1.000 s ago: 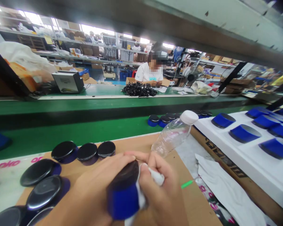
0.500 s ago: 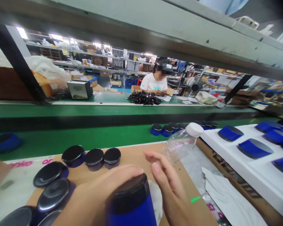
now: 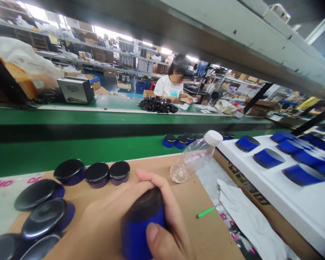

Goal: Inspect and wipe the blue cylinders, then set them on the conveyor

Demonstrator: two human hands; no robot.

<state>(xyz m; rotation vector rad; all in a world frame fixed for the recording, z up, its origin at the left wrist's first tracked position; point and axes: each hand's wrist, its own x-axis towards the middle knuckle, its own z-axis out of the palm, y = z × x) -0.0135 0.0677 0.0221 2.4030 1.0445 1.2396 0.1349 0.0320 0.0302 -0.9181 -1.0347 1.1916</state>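
Observation:
A blue cylinder with a black top (image 3: 141,231) is held upright low in the middle of the head view, close to me. My left hand (image 3: 105,213) curls round its left and far side. From the right, my right hand (image 3: 173,216) wraps it, the thumb pressed on the blue wall and the fingers reaching over the far edge of the top. Its lower end is cut off by the frame. Left of my hands stand several similar black-topped blue pieces, among them one with a glossy lid (image 3: 47,216).
A clear plastic bottle (image 3: 192,159) with a white cap stands beyond my hands on brown cardboard (image 3: 206,238). To the right lie a green stick (image 3: 205,212), a white cloth (image 3: 249,220) and a white foam tray (image 3: 295,209) bearing several blue pieces. A person (image 3: 170,85) sits across the green bench.
My right hand, apart from the cylinder's side before, has closed round it. A white patch between hand and cylinder is now out of sight. The view has tilted and shifted right.

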